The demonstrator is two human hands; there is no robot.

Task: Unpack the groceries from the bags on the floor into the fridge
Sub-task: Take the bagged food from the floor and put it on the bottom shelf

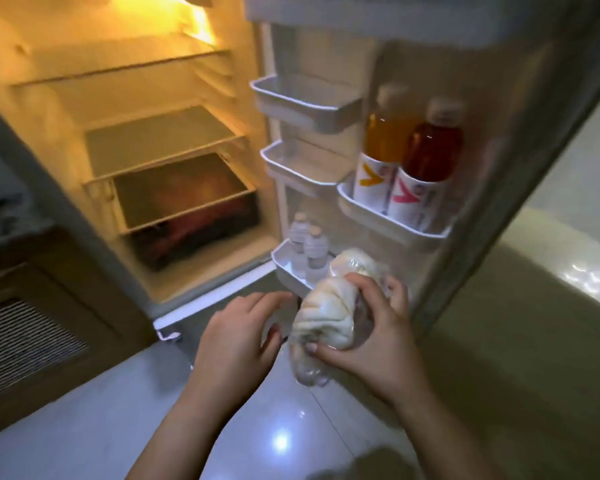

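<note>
The fridge (267,133) stands open in front of me, its light on and its glass shelves (160,140) bare. My right hand (371,337) grips a clear plastic bag of white steamed buns (321,317), held low in front of the door's bottom bin (284,265). My left hand (236,337) sits just left of the bag with its fingers apart, fingertips touching or nearly touching the plastic. In a middle door bin (388,220) stand an orange drink bottle (381,143) and a red drink bottle (426,164). Two small water bottles (309,244) stand in the bottom bin.
A dark crisper drawer (194,230) fills the fridge's bottom. Two upper door bins (305,109) hold nothing. A wooden cabinet with a slatted vent (25,344) stands at the left. The floor (243,410) is glossy pale tile. No grocery bags are in view.
</note>
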